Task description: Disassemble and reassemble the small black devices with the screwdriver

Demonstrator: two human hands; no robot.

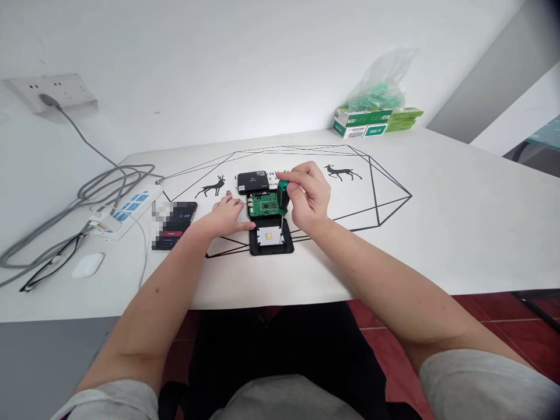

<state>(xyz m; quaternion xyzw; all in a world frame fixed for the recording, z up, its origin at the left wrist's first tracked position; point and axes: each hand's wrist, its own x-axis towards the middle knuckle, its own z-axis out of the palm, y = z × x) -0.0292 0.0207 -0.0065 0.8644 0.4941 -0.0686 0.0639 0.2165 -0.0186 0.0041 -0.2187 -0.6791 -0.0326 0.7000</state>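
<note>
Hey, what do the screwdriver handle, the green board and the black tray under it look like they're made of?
The screwdriver handle in the right hand looks like green and black moulded plastic or rubber, with a dull sheen. The green board looks like a printed circuit board, with small parts on a matte surface. The black tray seems matte plastic, with rounded corners.

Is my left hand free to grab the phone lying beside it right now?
Probably yes. The left hand rests flat on the table by the green circuit board, holding nothing, and the phone lies just to its left with nothing between them.
</note>
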